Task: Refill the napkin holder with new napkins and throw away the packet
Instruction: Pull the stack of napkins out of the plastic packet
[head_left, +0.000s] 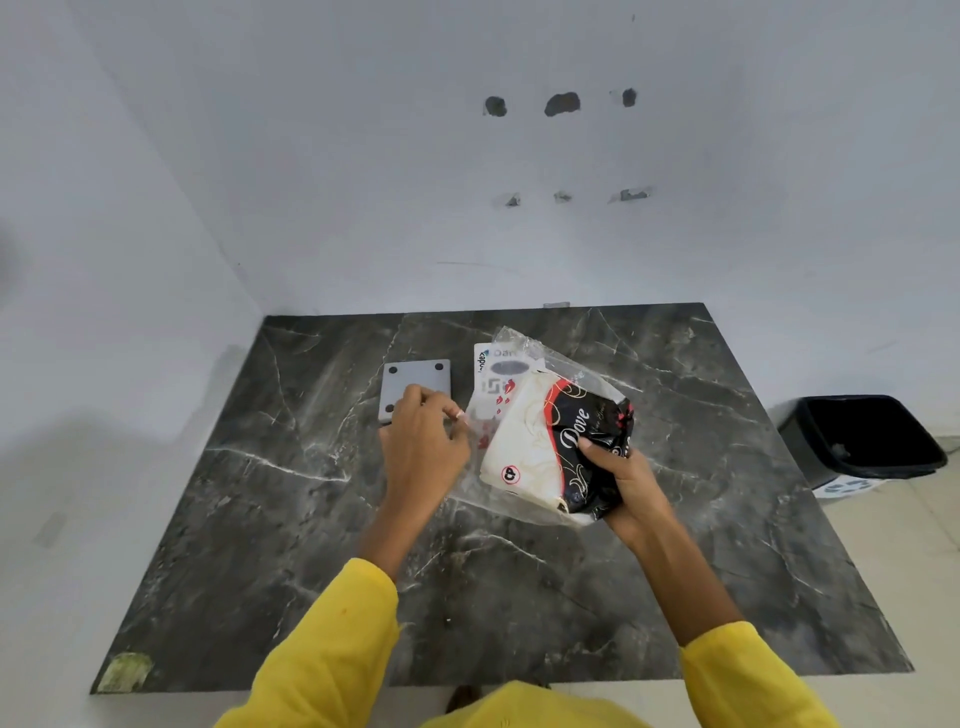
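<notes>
One crumpled, clear-edged napkin packet (550, 441)

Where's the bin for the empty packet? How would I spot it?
Look past the right edge of the dark marble table, down on the pale tiled floor by the white wall. The bin stands there, black, open-topped and lined with a black bag. It is the only thing on the floor.

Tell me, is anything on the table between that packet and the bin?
Nothing visible. The packet, held in the right hand, has bare table to its right, then open floor to the bin.
</notes>
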